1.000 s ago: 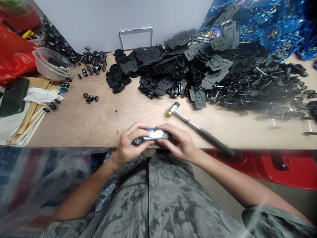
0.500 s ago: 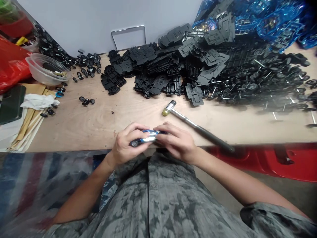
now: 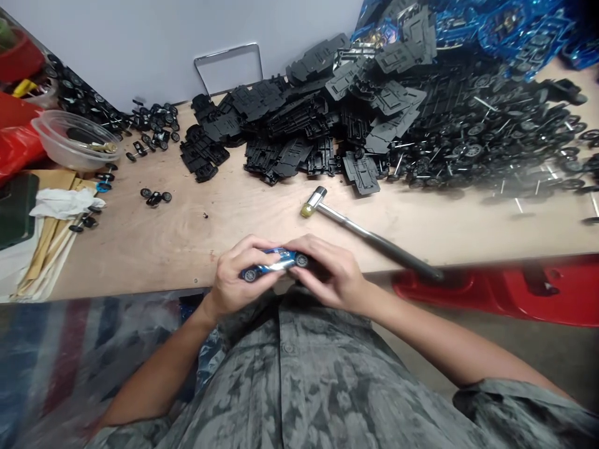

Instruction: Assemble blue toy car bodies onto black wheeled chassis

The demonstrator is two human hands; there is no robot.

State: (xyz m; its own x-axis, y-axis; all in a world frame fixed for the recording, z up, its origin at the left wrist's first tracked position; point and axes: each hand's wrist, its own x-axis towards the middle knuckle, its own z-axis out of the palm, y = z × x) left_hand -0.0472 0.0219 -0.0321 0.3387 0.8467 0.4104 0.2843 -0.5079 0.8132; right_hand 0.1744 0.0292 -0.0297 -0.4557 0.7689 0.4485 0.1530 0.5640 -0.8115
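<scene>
A small blue toy car (image 3: 279, 262) with dark spoked wheels is held between my two hands at the table's front edge. Its side faces me, and two wheels show. My left hand (image 3: 238, 268) is closed around the left end, thumb below and fingers over the top. At the other end, my right hand (image 3: 330, 265) grips the car with its fingers over the top and the thumb beneath, close to the right wheel. The far side of the car is hidden. Just beyond my right hand lies a hammer (image 3: 365, 232) with a black and yellow head.
Black plastic chassis plates (image 3: 269, 125) are heaped along the back. Wheel-and-axle sets (image 3: 468, 143) pile up on the right, below blue car bodies (image 3: 519, 37). A clear plastic tub (image 3: 77, 143) stands at left. Past the front edge is a red plastic stool (image 3: 505, 290).
My right fingers have shifted on the car, so its right wheel now shows. The whole view has moved slightly; the hammer and the piles lie as before.
</scene>
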